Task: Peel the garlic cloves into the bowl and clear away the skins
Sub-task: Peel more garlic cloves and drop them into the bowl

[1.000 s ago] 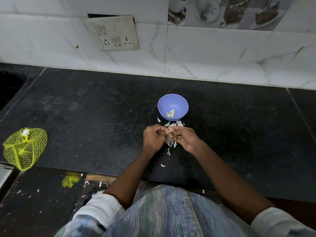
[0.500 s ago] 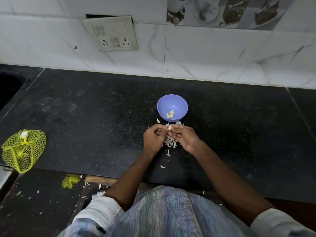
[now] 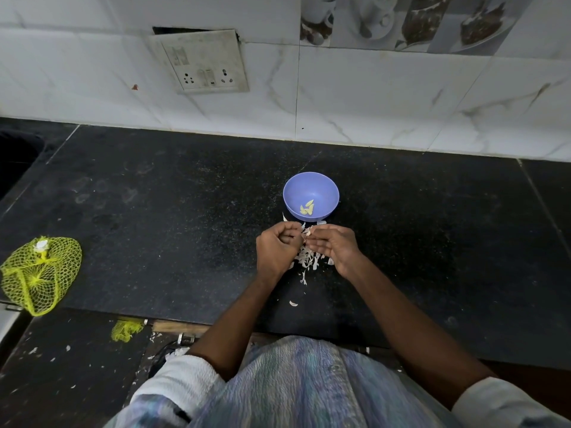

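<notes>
Partway: a few peeled cloves (image 3: 307, 208) lie in the bowl (image 3: 321, 188), skins (image 3: 307, 259) uncleared on the counter (image 3: 154, 211), left hand (image 3: 276, 248) and right hand (image 3: 335, 247) pinching a clove between them, barely visible.

Small lavender bowl (image 3: 310, 193), upright on black bench (image 3: 154, 217), holding a few peeled yellowish cloves (image 3: 307, 208). Just beside, nearer the body: heap of white papery skins (image 3: 307, 261), strays trailing.
</notes>
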